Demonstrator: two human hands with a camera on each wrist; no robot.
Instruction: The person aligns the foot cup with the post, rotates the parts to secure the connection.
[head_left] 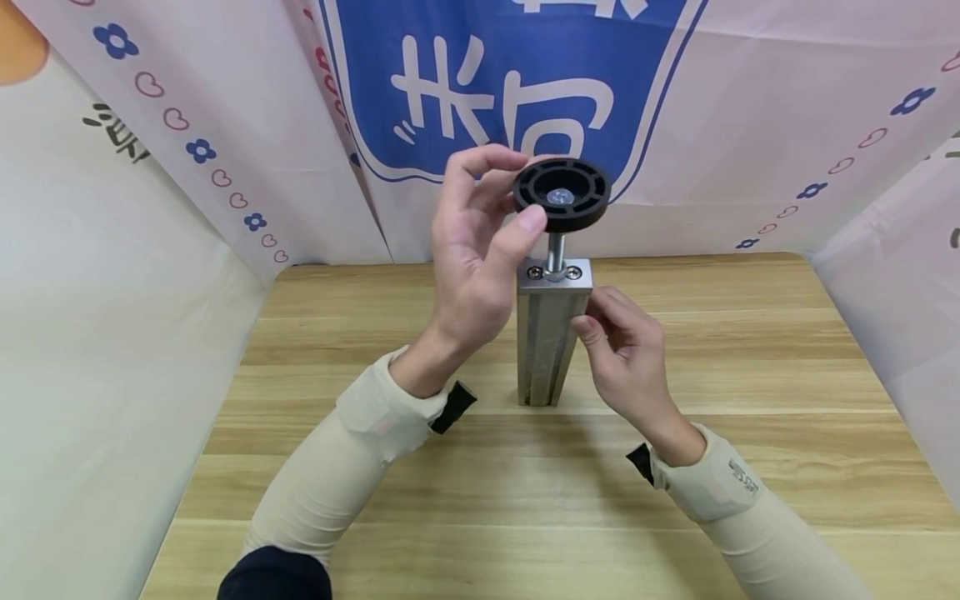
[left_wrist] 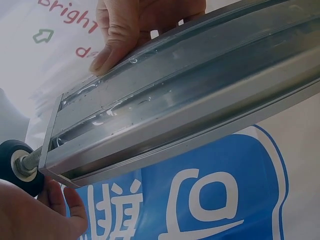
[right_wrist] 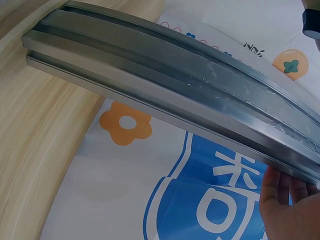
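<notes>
An aluminium profile point(head_left: 551, 342) stands upright on the wooden table, with slots along its sides. Two screws fasten the metal end plate point(head_left: 555, 285) on top of it. From that plate rises a threaded bolt point(head_left: 556, 250) carrying a round black levelling foot point(head_left: 562, 215). My left hand point(head_left: 476, 250) pinches the foot's rim, its thumb on the near side and its fingers behind. On the profile's right side, just below the plate, my right hand point(head_left: 630, 358) grips with thumb and fingers. The right wrist view shows the profile's lower end point(right_wrist: 42, 42) at the tabletop.
The wooden tabletop point(head_left: 525, 500) extends around the profile. Behind it hangs a white sheet with a blue printed sign point(head_left: 480, 92). More printed sheeting point(head_left: 112, 292) encloses the left side, and a pale sheet point(head_left: 892, 233) the right. Both sleeves carry wrist bands point(head_left: 390, 408).
</notes>
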